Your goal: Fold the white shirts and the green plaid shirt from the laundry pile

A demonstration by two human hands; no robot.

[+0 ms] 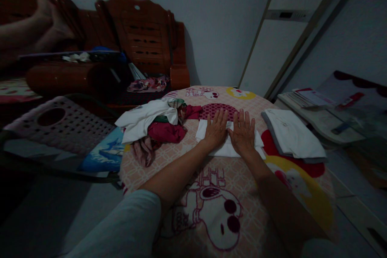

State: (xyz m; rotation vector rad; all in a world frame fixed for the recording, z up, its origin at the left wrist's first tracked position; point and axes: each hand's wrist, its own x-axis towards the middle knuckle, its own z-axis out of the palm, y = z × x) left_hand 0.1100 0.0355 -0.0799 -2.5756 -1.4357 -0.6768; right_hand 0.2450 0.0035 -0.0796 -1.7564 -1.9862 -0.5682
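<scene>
A folded white garment (223, 151) lies on the round table's patterned cloth (169, 173). My left hand (216, 130) rests flat on its left half, fingers stretched away from me. Beside it my right hand (242, 132) presses flat on the right half, fingers slightly apart. Part of the garment is hidden under both hands. To the left sits a loose heap of clothes, with a white piece (142, 119) over a dark red one (167, 132). A folded stack with a white garment (294, 133) on top lies to the right.
A woven chair (63, 125) with a blue cushion (105, 151) stands left of the table. Behind are carved wooden seats (142, 36) and another person's bare legs (36, 28). At right, a side stand (317, 119) holds papers.
</scene>
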